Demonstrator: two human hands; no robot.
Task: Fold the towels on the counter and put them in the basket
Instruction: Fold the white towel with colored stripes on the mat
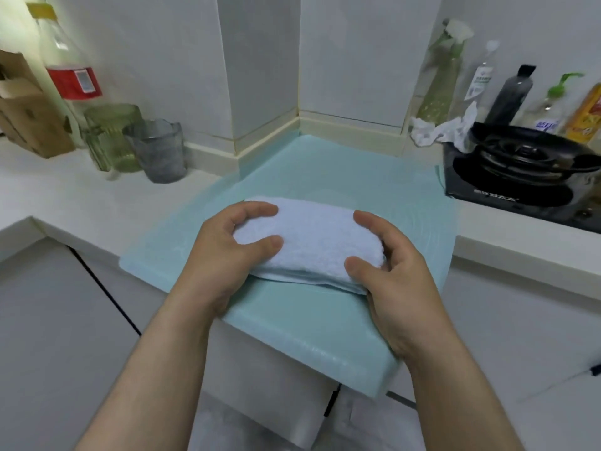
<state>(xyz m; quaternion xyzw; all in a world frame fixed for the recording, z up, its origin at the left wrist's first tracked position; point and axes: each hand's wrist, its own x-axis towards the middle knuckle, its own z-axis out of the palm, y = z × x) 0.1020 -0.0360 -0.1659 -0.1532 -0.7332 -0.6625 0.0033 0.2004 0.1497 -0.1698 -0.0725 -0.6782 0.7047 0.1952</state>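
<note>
Two hands work at centre frame: the left hand [224,252] and right hand [400,275] each have a grip curled round one end of the folded white towel [309,239], which lies on the teal mat [325,177] on the table. Judgement: lift both ends level, layers pinched together, so the fold holds; no basket is in view. Beyond stand a green cup [112,138] at upper left and a stove [507,193] at upper right.

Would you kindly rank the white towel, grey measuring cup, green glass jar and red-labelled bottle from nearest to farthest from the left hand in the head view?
1. white towel: gripped by the left hand, centre.
2. grey measuring cup: back left.
3. green glass jar: just left of the cup.
4. red-labelled bottle: far left, behind the jar.
</note>
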